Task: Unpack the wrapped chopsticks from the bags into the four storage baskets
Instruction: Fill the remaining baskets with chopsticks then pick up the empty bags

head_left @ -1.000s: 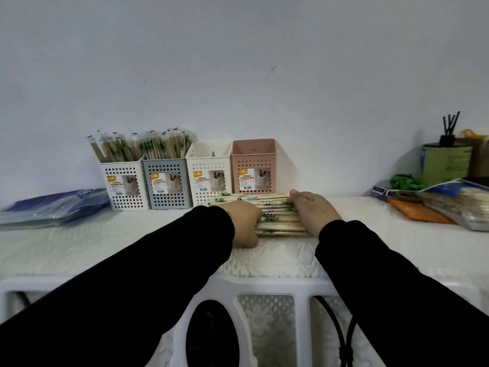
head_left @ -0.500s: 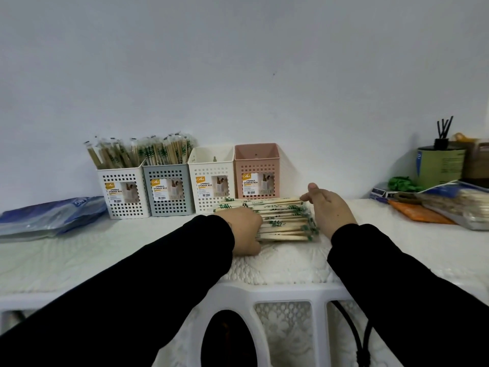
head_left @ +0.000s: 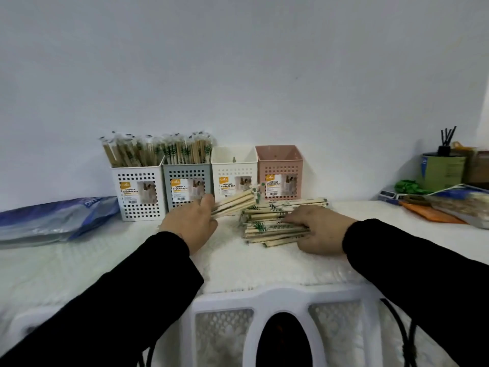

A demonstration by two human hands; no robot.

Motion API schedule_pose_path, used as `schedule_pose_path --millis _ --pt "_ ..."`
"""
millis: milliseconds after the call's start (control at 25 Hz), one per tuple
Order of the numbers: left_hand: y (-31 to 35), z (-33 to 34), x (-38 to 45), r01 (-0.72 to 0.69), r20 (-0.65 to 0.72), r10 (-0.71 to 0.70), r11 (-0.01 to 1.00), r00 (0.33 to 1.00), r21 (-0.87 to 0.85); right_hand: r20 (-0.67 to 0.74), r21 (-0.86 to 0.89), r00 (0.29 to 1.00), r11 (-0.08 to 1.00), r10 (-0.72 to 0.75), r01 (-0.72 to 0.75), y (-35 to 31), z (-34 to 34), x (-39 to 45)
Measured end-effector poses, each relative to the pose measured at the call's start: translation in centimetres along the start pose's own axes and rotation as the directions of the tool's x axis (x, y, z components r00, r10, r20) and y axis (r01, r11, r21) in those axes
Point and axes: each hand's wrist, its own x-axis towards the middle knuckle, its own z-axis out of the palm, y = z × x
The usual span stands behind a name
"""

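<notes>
**Head view: left hand lifts a handful off the pile**

Nearest, two black sleeves reach over the white counter [head_left: 79,263]. A second ago both hands squared one pile; now the left hand [head_left: 189,222] has split off a bundle of wrapped chopsticks [head_left: 234,201] and raised it, tilted toward the baskets, so a third fill looks about to begin. Its grip is curled round the bundle's near end. The right hand [head_left: 318,230] lies on the remaining pile [head_left: 270,226], fingers bent over its right end, steadying it on the counter. Behind, the white basket [head_left: 137,193] and grey basket [head_left: 186,186] stand full; the cream basket [head_left: 234,170] and pink basket [head_left: 279,169] look empty. A blue bag [head_left: 53,218] lies far left.
</notes>
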Motion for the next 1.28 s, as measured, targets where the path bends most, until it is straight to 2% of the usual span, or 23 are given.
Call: schedule_pose_path --millis 120,240,400,600,760,880,920,1000,1040,1120,1160,1200,1280 --pt "-0.4 1.1 0.2 0.007 -0.102 -0.019 0.993 0.995 -0.122 0.162 -0.200 0.983 0.979 0.081 -0.048 -2.0 -0.8 1.8" --pt "-0.4 1.4 0.3 -0.025 -0.159 0.000 0.988 0.987 -0.154 0.260 -0.314 0.953 0.947 0.158 -0.072 -3.4 -2.0 2.9" --pt "-0.9 1.4 0.2 0.025 -0.181 -0.072 0.969 0.981 -0.247 0.333 -0.462 0.909 0.883 0.251 -0.075 -5.3 -2.0 3.9" --pt "-0.7 1.5 -0.2 0.033 -0.195 -0.099 0.949 0.976 -0.313 0.311 -0.447 0.918 0.890 0.246 -0.087 -5.7 -1.8 3.6" --pt "-1.1 1.2 -0.1 0.140 -0.156 -0.224 0.894 0.962 -0.425 0.280 -0.336 0.933 0.934 0.227 -0.126 -5.0 -1.6 3.2" --pt "-1.6 0.8 -0.4 0.164 -0.167 -0.299 0.819 0.939 -0.550 0.170 -0.191 0.959 0.962 0.227 -0.194 -4.1 -2.5 2.5" --pt "-1.7 0.5 -0.5 0.154 -0.190 -0.339 0.769 0.921 -0.621 0.084 -0.092 0.971 0.972 0.224 -0.217 -3.7 -3.3 2.5" --pt "-1.9 -0.7 -0.3 0.122 -0.224 -0.451 0.619 0.864 -0.776 -0.144 0.230 0.953 0.946 0.265 -0.228 -3.1 -5.3 2.6" --pt "-1.7 -1.5 -0.1 0.095 -0.218 -0.507 0.522 0.834 -0.848 -0.243 0.439 0.918 0.879 0.314 -0.184 -3.0 -6.3 2.8" --pt "-1.1 -2.3 0.4 0.074 -0.151 -0.574 0.349 0.805 -0.934 -0.315 0.800 0.853 0.600 0.415 0.003 -3.4 -7.4 3.4" --pt "-0.8 -2.3 0.6 0.091 -0.096 -0.586 0.281 0.805 -0.956 -0.305 0.894 0.844 0.438 0.440 0.095 -3.7 -7.3 3.7" --pt "-0.5 -2.1 0.7 0.116 -0.028 -0.588 0.207 0.809 -0.971 -0.288 0.935 0.848 0.320 0.445 0.149 -4.1 -7.0 3.9" --pt "-0.3 -1.7 0.8 0.170 0.104 -0.565 0.065 0.818 -0.983 -0.236 0.961 0.871 0.235 0.431 0.144 -4.4 -5.8 4.1"
